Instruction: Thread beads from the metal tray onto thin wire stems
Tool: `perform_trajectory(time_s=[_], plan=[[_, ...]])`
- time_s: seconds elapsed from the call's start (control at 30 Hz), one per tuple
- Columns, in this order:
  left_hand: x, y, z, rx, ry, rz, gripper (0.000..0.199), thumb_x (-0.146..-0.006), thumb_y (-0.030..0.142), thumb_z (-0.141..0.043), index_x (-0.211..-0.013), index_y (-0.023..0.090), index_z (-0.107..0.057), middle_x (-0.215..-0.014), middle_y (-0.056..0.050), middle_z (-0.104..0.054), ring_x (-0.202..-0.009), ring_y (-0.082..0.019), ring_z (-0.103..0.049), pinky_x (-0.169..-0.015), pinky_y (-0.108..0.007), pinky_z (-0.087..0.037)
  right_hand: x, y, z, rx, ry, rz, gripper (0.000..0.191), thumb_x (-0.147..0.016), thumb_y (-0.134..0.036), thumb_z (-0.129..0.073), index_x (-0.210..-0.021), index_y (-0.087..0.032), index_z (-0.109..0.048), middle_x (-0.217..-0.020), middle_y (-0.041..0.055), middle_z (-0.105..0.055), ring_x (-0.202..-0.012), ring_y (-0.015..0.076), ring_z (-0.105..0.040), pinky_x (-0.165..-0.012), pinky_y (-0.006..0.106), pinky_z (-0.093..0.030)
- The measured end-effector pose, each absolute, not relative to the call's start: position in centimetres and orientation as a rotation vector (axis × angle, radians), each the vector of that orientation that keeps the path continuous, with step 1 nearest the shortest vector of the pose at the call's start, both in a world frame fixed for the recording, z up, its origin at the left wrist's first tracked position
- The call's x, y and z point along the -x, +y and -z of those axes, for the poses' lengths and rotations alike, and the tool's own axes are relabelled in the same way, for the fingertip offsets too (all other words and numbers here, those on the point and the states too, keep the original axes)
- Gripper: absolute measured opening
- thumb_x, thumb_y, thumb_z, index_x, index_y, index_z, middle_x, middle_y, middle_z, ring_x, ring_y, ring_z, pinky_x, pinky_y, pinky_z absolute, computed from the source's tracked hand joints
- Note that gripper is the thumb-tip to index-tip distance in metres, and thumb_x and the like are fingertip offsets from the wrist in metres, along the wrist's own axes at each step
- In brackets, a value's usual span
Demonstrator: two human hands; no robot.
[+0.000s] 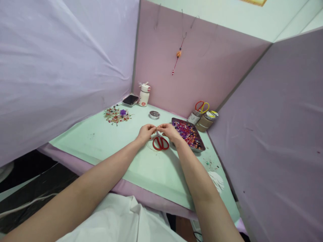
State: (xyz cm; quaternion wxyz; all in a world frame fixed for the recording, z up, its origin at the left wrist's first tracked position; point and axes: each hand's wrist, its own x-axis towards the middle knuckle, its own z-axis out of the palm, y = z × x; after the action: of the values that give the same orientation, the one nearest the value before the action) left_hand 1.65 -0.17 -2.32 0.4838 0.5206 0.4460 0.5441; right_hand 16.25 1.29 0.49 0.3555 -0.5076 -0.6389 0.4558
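Note:
My left hand point(146, 132) and my right hand point(169, 130) meet fingertip to fingertip above the table, both closed in a pinch. A thin cord point(148, 145) curves down from below my left hand onto the tabletop. What sits right between the fingertips is too small to make out. Just beneath the hands lie scissors with red handles point(160, 143), blades pointing away and partly covered by my fingers. Right of my right hand stands a dark square tray point(204, 148) full of purple, red and orange beads point(185, 131).
Beaded strands point(116, 116) lie at the left, near a phone point(130, 100) and a white bottle point(144, 95). A small round container point(154, 115) stands behind my hands. Jars point(208, 121) with scissors stand back right; white gloves point(216, 182) lie front right. A beaded string point(178, 53) hangs behind.

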Motion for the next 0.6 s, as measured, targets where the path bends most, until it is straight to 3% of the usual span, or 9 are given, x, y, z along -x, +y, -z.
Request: perform_trajectory(time_s=[0.6], plan=[[-1.79,-0.32,2.11,-1.283,1.107,-1.289,0.013,-0.073,0.028,-0.058,-0.075,0.015,-0.06,-0.065,-0.003,-0.059,-0.059,-0.011,-0.052,-0.051,-0.021,-0.038,-16.39,1.15,-0.8,1.291,-1.587,-1.261,0.02,-0.064,-0.035,-0.068,-0.07,-0.017,-0.061,-0.069,-0.0014,-0.062,-0.061,0.0076,-0.047,-0.057,0.022,-0.035]])
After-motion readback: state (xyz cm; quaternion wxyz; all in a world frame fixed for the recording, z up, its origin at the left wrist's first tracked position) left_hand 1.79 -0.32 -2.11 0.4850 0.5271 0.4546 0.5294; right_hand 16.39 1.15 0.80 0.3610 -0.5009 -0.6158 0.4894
